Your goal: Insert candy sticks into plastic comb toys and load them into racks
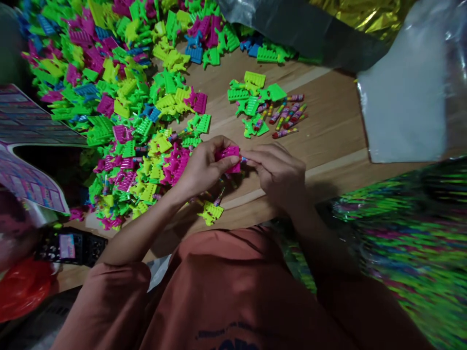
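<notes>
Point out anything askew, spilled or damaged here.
Nothing looks plainly damaged. Mildly out of place: a yellow plastic piece near the shirt, lying apart from the large multicoloured heap. The small colourful sticks beyond the right hand lie at uneven angles, a little untidy.

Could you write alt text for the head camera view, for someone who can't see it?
A person's left hand holds a pink plastic piece while the right hand holds a small stick at its edge. Around them, on a wooden surface, lie a pile of bright plastic pieces and some loose sticks.
</notes>
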`<move>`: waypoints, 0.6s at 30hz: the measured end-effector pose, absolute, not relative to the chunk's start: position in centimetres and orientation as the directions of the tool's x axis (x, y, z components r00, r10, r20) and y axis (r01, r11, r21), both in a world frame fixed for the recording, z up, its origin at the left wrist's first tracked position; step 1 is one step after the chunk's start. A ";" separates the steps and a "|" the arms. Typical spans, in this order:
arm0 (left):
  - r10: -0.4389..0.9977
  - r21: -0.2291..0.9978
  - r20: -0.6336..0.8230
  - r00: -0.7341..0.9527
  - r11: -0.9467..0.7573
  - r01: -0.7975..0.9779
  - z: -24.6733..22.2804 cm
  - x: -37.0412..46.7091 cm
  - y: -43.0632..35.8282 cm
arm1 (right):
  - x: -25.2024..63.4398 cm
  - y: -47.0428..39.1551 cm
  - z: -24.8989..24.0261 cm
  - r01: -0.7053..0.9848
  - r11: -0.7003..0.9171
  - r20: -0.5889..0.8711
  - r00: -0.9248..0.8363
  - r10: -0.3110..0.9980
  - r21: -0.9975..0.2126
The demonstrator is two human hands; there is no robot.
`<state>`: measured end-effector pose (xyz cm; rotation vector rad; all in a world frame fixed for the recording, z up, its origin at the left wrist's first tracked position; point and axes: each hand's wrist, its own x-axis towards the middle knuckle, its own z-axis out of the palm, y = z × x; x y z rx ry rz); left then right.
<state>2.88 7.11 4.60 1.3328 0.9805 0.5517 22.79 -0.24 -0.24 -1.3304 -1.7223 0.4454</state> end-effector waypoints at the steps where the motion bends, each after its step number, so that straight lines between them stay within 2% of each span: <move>1: 0.823 0.958 -0.269 0.500 0.178 0.223 4.8 2.8 6.9 | 22.5 -0.5 -0.1 0.592 0.354 0.416 -0.035 0.909 -0.724; 8: 0.815 0.891 -0.276 0.509 0.018 0.454 8.8 -1.0 7.4 | 24.1 -0.6 -1.2 0.543 0.330 0.365 -0.046 0.930 -0.772; 11: 0.805 0.744 -0.281 0.523 -0.161 0.648 11.4 -4.1 9.0 | 27.8 0.6 -3.3 0.604 0.286 0.376 0.024 0.926 -0.744; 14: 0.793 0.554 -0.252 0.555 -0.352 0.754 12.2 -5.7 11.6 | 31.0 1.9 -5.5 0.708 0.227 0.361 0.042 0.932 -0.669; 16: 0.827 0.510 -0.230 0.512 -0.346 0.787 11.0 -5.4 14.1 | 31.8 2.4 -6.7 0.741 0.201 0.341 0.040 0.939 -0.640; 18: 0.882 0.556 -0.206 0.423 -0.251 0.793 8.7 -4.1 17.2 | 31.7 2.7 -7.6 0.750 0.188 0.332 0.044 0.942 -0.634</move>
